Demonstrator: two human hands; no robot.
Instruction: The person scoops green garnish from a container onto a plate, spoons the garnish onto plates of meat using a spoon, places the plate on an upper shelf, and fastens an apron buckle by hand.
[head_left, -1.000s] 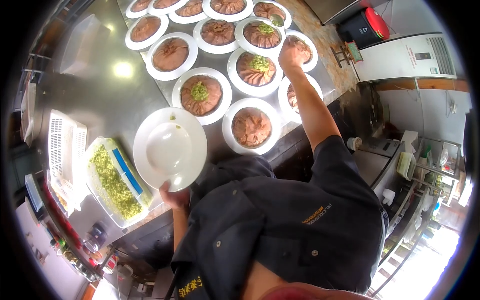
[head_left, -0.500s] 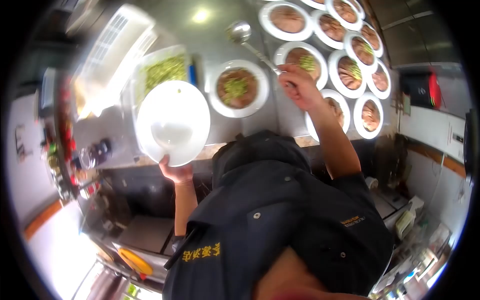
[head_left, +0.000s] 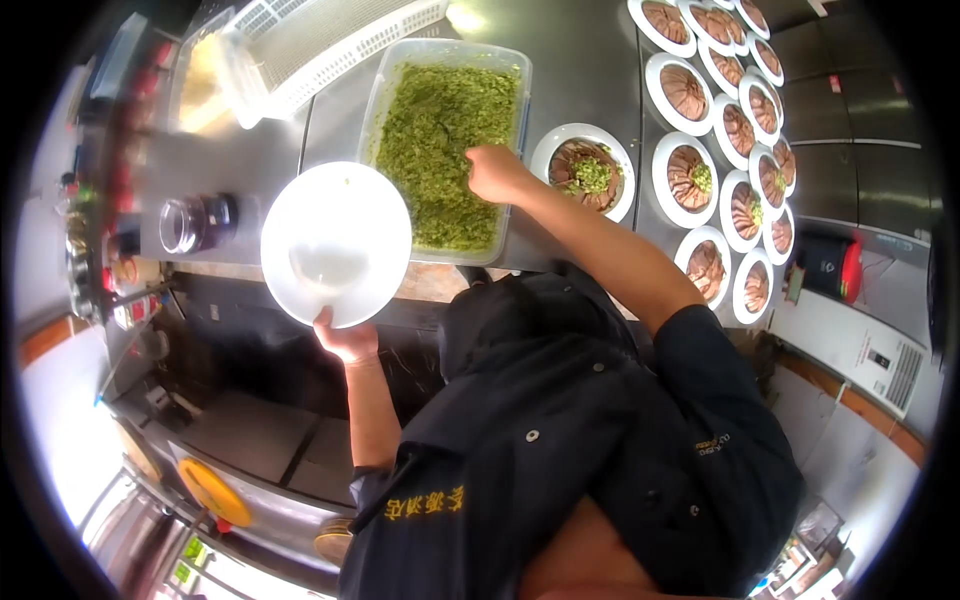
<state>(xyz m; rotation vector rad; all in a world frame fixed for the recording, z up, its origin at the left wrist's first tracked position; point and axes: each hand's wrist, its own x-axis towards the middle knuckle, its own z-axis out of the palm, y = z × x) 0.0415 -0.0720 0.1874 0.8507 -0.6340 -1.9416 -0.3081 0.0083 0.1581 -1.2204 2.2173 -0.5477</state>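
My left hand grips the near rim of a white bowl, tilted with its hollow side up beside the tub. The bowl holds nothing apart from a small green bit near its far edge. A clear plastic tub holds chopped green vegetable. Over the tub's right side, my right hand is closed on the ladle seen in it half a second earlier. The ladle itself is hidden now. Just right of the tub sits a plate of sliced meat topped with a green heap.
Several white plates of sliced meat crowd the right of the steel counter, some with green topping. A white perforated basket stands at the back left. A glass jar lies left of the bowl.
My right hand has swung left from the plates to the tub, and the ladle has gone out of sight. The view has shifted left. My left hand still holds the bowl.
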